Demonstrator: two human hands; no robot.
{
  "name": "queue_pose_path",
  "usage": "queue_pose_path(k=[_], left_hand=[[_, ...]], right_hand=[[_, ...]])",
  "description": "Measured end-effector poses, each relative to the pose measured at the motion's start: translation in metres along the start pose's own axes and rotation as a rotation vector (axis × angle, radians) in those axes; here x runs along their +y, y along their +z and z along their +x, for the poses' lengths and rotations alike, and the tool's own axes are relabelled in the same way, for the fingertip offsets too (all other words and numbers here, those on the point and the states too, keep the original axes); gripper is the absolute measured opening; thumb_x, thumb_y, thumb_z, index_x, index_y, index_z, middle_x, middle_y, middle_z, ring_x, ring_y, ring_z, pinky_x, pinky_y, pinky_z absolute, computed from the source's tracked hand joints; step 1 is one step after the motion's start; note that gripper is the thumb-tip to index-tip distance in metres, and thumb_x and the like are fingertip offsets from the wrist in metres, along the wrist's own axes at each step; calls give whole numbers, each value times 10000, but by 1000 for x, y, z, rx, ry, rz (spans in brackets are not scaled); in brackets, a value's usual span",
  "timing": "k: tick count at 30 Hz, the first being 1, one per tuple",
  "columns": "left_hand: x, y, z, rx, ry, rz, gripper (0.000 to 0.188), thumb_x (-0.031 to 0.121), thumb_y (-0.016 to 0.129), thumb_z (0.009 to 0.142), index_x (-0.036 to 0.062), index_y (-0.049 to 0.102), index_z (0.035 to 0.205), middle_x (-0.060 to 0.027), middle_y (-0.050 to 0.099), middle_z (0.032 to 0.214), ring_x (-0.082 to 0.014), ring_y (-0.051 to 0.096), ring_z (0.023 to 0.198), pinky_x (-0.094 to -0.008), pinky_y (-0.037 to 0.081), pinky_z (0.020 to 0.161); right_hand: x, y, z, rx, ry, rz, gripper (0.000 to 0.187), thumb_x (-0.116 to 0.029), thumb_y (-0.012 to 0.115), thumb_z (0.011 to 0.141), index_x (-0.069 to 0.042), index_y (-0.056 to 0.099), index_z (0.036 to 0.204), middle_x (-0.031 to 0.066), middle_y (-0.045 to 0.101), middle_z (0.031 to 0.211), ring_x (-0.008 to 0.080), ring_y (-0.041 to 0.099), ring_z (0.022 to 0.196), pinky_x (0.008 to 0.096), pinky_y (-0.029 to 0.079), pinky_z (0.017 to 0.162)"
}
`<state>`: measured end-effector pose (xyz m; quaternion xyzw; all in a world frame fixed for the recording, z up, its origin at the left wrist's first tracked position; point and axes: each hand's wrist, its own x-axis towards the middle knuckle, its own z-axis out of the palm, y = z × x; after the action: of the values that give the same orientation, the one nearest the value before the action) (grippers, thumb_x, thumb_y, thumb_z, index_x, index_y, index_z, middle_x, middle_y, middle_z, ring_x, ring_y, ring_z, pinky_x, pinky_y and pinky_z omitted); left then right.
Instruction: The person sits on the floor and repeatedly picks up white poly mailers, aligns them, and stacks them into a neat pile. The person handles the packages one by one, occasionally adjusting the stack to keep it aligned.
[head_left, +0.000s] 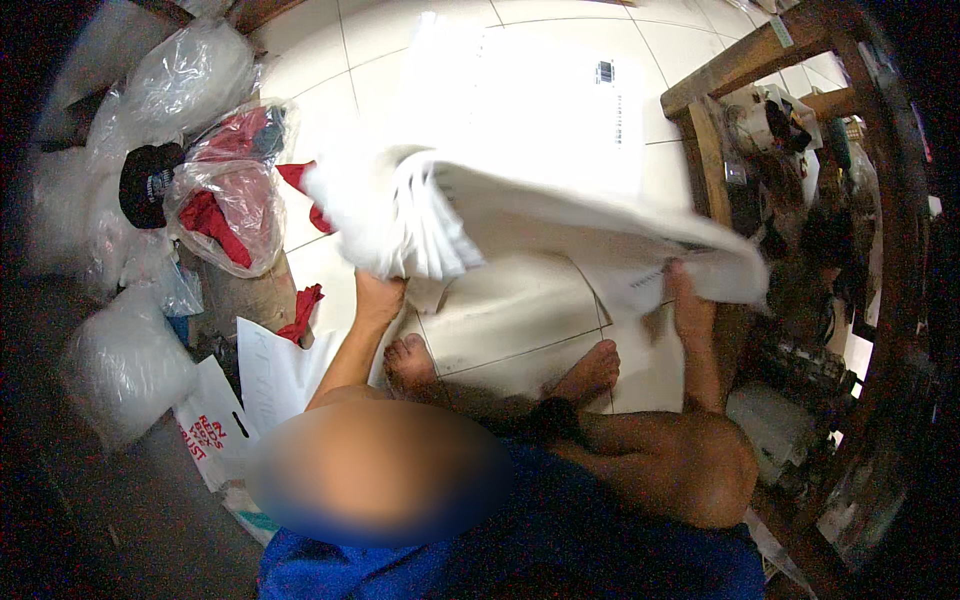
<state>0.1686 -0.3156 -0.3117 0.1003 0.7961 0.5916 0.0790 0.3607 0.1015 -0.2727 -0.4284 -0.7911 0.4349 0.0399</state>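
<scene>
A thick bundle of large white sheets (560, 205) is held up in front of me between both hands, blurred by motion. Its left end fans out into several curled layers. My left hand (380, 296) is closed on the lower left edge, its fingers partly hidden behind the layers. At the right end my right hand (690, 300) grips the lower edge, with the sheets bending over it. Beyond the bundle, more white sheet (550, 90) with small dark print lies on the tiles; the raised layers cover its near part.
Clear plastic bags (195, 70), some with red cloth (215, 225), and a black cap (150, 186) lie at the left. White printed bags (215, 420) lie nearer. A wooden frame (745, 70) and a dark machine (800, 375) stand at the right. My bare feet rest on the tiled floor (520, 325).
</scene>
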Motion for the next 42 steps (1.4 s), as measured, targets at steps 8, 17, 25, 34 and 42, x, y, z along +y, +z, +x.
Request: queue_pose_path(k=[8,17,25,34,42], left_hand=[[38,43,26,-329,-509,-112,464,265,704,785,-30,578,1120,-129,654,1016,-203,617,915,-326,472,846],[5,67,21,-257,-614,335,878,513,740,618,-34,421,1225,-259,604,1092,-378,608,1005,-430,483,876],[4,1,-23,88,-140,189,610,253,732,763,4,466,1252,-196,497,1144,-316,538,1010,-388,436,915],[-93,-302,-123,392,-747,1202,517,91,598,769,-20,466,1256,-214,542,1194,-374,459,1185,-445,382,1004],[-130,-324,-126,214,-644,1004,413,103,528,767,-38,541,1156,-271,580,1102,-427,542,1050,-453,423,940]], right_hand=[[-76,-16,37,-307,52,70,543,-282,667,838,6,489,1262,175,562,1220,312,534,1102,410,417,953],[19,30,73,-311,118,59,545,-230,648,843,27,468,1289,181,537,1248,302,514,1117,407,418,944],[64,34,82,-232,172,130,550,-185,631,848,46,450,1313,186,514,1272,292,497,1130,405,418,936],[70,17,87,-293,-33,-27,604,-199,609,892,34,350,1386,200,445,1358,306,455,1205,394,382,995],[90,2,91,-225,-60,-224,662,-196,590,911,10,251,1441,206,300,1465,323,321,1329,414,303,1069]])
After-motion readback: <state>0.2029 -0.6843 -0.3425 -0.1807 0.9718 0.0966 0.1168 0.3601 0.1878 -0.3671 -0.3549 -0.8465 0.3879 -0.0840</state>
